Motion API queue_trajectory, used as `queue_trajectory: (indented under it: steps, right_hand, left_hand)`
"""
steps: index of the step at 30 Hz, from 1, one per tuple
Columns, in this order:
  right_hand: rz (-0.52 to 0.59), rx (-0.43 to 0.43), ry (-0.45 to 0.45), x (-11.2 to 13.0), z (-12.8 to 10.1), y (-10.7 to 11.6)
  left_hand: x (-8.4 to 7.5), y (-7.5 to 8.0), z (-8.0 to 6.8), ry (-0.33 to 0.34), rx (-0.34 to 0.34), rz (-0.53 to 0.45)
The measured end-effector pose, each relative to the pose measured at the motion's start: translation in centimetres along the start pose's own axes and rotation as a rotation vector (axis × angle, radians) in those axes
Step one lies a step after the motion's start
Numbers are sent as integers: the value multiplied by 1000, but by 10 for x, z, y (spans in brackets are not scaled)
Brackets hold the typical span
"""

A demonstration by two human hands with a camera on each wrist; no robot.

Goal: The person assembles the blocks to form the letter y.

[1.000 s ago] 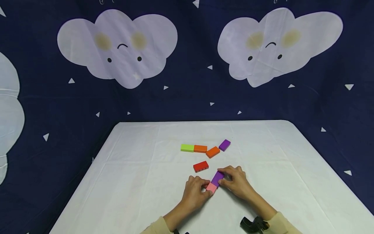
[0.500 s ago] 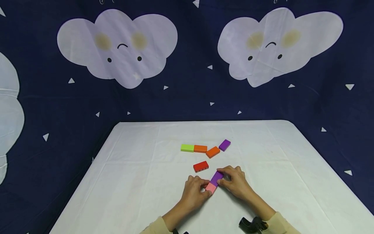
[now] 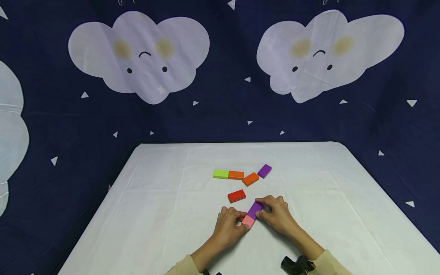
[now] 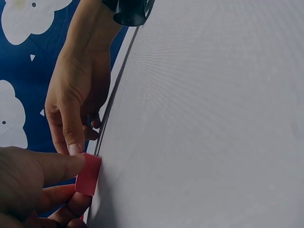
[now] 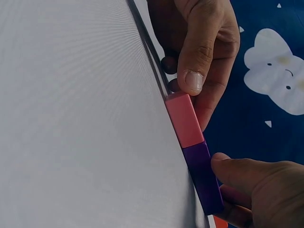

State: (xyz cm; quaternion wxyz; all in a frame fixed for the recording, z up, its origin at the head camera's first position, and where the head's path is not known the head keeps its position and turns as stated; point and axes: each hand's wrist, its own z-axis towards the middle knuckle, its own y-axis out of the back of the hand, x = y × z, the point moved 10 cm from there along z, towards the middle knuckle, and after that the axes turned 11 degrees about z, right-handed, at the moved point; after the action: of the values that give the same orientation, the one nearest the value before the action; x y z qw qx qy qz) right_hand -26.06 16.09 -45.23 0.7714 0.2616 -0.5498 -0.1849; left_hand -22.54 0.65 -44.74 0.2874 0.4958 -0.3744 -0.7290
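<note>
Thumb and fingers of my left hand (image 3: 227,225) pinch a flat pink block (image 3: 248,221). A purple block (image 3: 254,210) lies end to end with it, touching, in one slanted line. My right hand (image 3: 277,214) pinches that purple block by its sides. In the right wrist view the pink block (image 5: 184,119) meets the purple block (image 5: 203,178) squarely, between the left hand (image 5: 204,52) and the right hand (image 5: 266,185). In the left wrist view the left thumb (image 4: 61,166) presses the pink block (image 4: 88,175); the purple one is hidden there.
A red block (image 3: 236,196) with white dots lies just beyond the hands. Farther back, a green block (image 3: 220,174) touches an orange block (image 3: 236,175); another orange block (image 3: 250,179) and a purple block (image 3: 264,171) lie angled to the right. All rest on the white table (image 3: 154,214).
Both hands and the two held blocks have shifted very slightly left since a second ago. The grips look the same, and the other blocks stay in place.
</note>
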Motion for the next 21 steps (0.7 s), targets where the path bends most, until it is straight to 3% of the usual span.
queue_trajectory:
  steps: [21]
  right_hand:
    - [7,-15,26,0,3,13]
  left_hand:
    - [-1,5,1,-20,-36,-42]
